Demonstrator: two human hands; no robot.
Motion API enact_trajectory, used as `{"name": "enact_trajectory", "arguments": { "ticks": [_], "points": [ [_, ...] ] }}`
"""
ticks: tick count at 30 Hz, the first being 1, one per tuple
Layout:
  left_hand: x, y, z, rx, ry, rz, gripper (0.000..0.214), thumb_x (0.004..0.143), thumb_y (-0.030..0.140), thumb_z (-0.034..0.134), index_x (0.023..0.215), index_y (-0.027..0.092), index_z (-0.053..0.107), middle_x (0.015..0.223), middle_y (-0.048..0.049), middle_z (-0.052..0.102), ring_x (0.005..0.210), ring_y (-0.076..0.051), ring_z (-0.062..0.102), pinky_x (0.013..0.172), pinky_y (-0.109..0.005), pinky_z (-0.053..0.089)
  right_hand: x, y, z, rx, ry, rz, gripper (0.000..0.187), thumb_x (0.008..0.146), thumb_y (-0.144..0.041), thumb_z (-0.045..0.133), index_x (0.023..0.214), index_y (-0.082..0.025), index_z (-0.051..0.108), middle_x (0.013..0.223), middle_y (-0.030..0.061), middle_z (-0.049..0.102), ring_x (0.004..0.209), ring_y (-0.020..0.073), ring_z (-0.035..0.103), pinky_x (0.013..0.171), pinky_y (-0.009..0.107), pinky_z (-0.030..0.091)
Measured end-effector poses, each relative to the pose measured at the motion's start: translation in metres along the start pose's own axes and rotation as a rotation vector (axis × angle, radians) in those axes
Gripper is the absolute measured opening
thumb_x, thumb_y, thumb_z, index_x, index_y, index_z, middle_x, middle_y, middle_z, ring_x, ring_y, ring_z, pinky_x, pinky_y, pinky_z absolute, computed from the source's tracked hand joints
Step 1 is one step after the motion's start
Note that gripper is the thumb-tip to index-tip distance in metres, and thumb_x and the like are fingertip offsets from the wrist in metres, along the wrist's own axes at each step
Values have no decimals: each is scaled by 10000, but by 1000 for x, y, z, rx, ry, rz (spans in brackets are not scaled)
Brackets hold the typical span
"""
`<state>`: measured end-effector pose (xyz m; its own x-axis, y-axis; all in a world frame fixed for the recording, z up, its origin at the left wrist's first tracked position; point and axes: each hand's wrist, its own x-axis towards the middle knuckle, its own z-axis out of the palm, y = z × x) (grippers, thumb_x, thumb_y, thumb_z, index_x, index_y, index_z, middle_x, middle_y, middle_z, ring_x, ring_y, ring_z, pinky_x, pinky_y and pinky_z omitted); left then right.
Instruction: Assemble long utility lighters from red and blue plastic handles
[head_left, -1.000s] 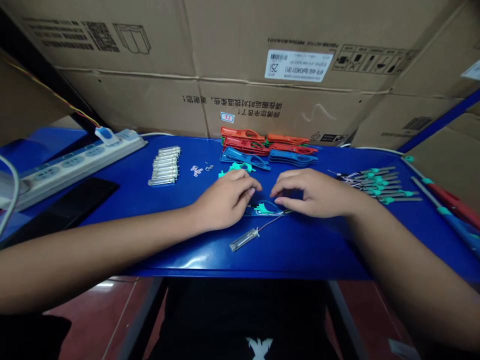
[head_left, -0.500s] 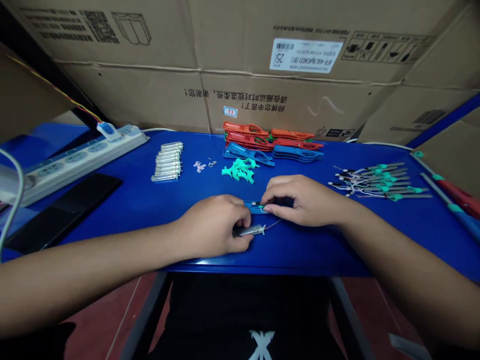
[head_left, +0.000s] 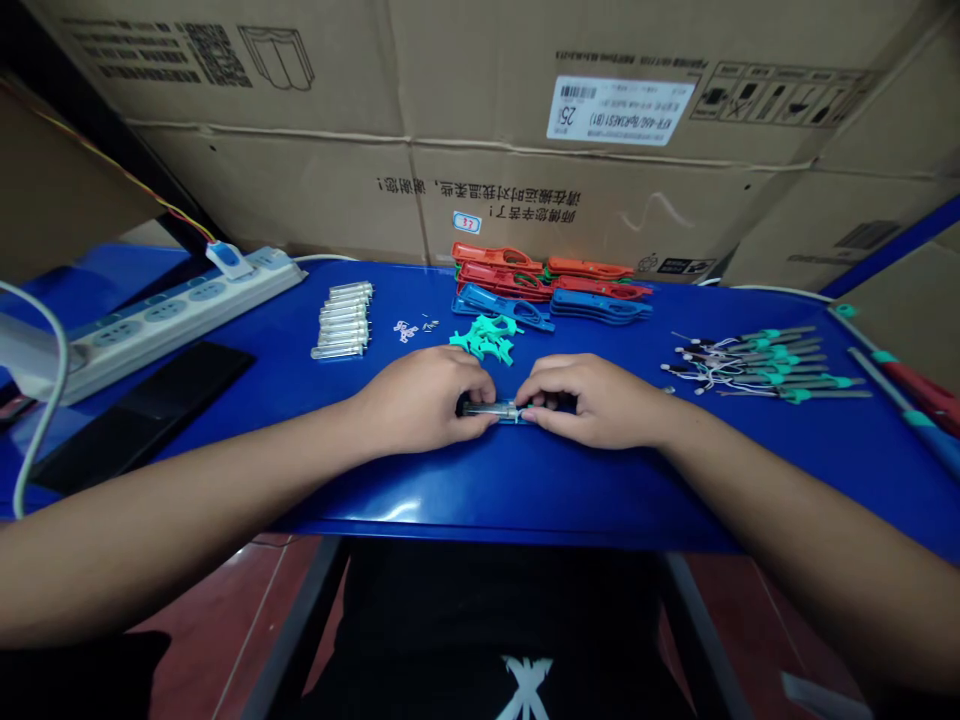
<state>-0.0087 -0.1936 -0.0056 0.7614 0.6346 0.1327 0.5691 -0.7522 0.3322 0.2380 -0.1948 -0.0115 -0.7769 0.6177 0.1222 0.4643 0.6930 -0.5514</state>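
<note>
Clear plastic tube (head_left: pixel 484 407), level against blue clip (head_left: pixel 511 419), pinched in grips of left hand (head_left: pixel 420 400), right hand (head_left: pixel 600 402).

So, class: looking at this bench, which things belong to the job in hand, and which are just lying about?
In the job:
left hand on a clear tube
right hand on a blue piece
teal plastic parts
stacked clear tubes
orange and blue plastic handles
teal-tipped rods with wires

Lying about:
power strip
black phone
cardboard cartons
</note>
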Motion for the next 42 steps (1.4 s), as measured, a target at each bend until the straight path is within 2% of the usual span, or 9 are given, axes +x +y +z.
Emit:
{"name": "enact_trajectory", "arguments": {
  "ticks": [9,15,19,25,30,34,39,42],
  "points": [
    [4,-10,5,-158,-28,-37,141,849,317,753,924,198,746,913,-18,741,823,-152,672,756,-255,465,3,3,7,-4,76,55,128,888,-218,625,946,-168,727,832,28,644,712,116,589,662,236,441],
    [4,-14,4,-170,-33,-48,143,833,328,769,908,207,751,887,-9,733,825,-156,664,768,-267,460,8,1,11,12,100,104,86,861,-236,677,882,-174,733,782,12,635,692,113,574,662,240,427],
    [8,-14,8,-173,-5,-32,125,889,306,693,888,191,743,869,-19,701,804,-150,643,764,-272,457,9,1,11,14,80,149,86,854,-258,693,870,-179,722,780,7,639,688,114,567,659,243,414],
    [15,-17,16,-190,-4,-24,110,910,277,643,913,180,695,780,0,651,724,-136,588,702,-259,441,4,2,0,-72,87,117,125,892,-185,602,903,-170,725,861,39,675,761,136,600,713,258,427],
    [13,-17,14,-212,-13,64,170,950,224,562,1025,192,711,953,-36,701,852,-143,644,811,-275,477,-2,5,-9,-169,69,186,117,873,-246,622,859,-179,716,864,44,683,757,147,601,684,264,413],
    [11,-14,13,-178,9,73,195,958,233,550,1040,183,720,961,-47,708,862,-153,658,816,-281,487,-1,5,-8,-179,58,287,171,866,-314,646,772,-175,681,775,26,663,671,128,562,629,258,379],
    [9,-9,13,-162,26,48,198,919,335,636,997,193,749,884,-40,697,802,-155,649,755,-269,484,1,6,-5,-148,50,315,170,861,-325,653,774,-182,678,774,18,667,666,121,561,621,248,372],
    [9,-6,12,-157,43,12,172,880,316,673,978,198,752,876,-35,691,784,-153,642,719,-262,477,1,5,-4,-138,47,324,170,866,-324,647,776,-186,684,784,21,677,667,123,565,619,250,372]
  ]
}}
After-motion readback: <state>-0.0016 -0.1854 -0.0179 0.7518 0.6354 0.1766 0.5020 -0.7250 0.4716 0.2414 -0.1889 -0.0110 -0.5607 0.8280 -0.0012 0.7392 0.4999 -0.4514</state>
